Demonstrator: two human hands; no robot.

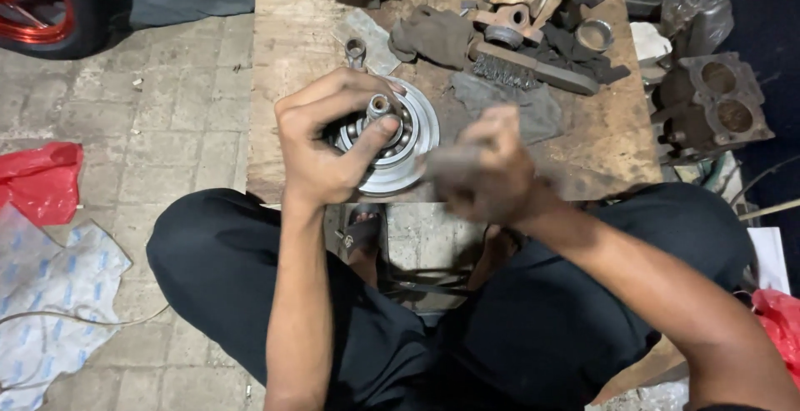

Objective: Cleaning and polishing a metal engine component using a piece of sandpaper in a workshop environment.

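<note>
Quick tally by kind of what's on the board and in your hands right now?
Round metal hub with bearing, under the left hand: 1
Blurred tool in the right hand: 1
Wire brush: 1
Grey rags: 2
Metal ring: 1
Two-bore cylinder block: 1
Total: 7

I count two hands (321,148), one disc (412,140), one wire brush (521,67), two rags (433,34), one ring (594,34), two red bags (40,179).
</note>
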